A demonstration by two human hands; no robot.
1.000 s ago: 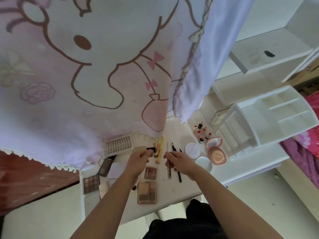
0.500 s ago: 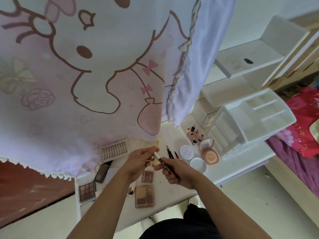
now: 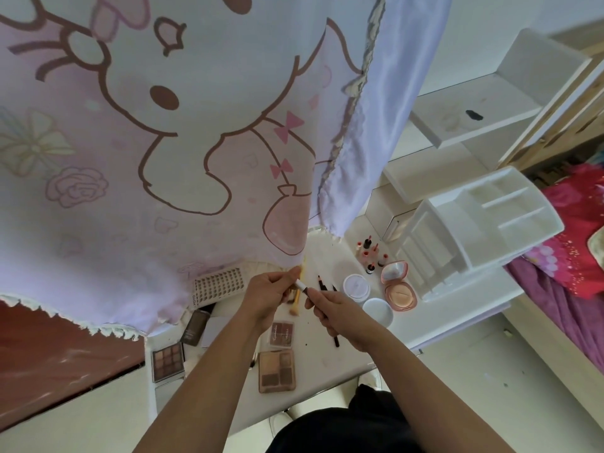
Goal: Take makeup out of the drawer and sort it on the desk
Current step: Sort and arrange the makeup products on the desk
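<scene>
While the right hand (image 3: 340,310) grips a largely hidden pencil (image 3: 304,288), the left hand (image 3: 266,295) pinches its tip.

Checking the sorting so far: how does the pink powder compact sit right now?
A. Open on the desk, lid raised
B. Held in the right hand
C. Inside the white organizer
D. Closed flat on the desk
A: the pink compact lies open on the desk, its mirrored lid raised.

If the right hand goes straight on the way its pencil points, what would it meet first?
Most likely the left hand: the pencil in the right hand points up-left, its pale tip already at the left fingers. Depth is hard to judge.
</scene>
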